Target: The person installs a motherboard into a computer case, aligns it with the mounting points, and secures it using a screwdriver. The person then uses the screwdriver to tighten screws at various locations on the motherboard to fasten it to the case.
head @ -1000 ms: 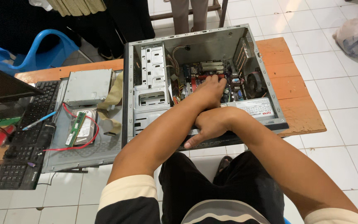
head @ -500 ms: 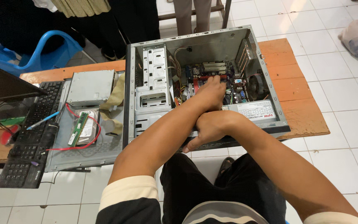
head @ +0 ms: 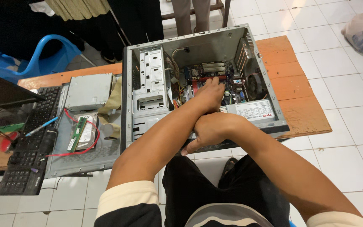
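An open grey computer case (head: pixel 148 54) lies on its side on a wooden table (head: pixel 299 96). My left hand (head: pixel 209 96) reaches deep inside it, with the fingertips down on the motherboard (head: pixel 202 71) among cables and cards. What the fingers hold is hidden. My right hand (head: pixel 211 129) is curled at the case's near wall, beside the power supply (head: pixel 255 110), and presses against my left forearm.
Left of the case, a detached side panel carries a metal drive box (head: pixel 90 90), a hard disk with a green memory stick (head: pixel 77 133) and a red cable. A black keyboard (head: pixel 30 143) and a monitor edge are at far left. A blue chair (head: pixel 43 59) stands behind.
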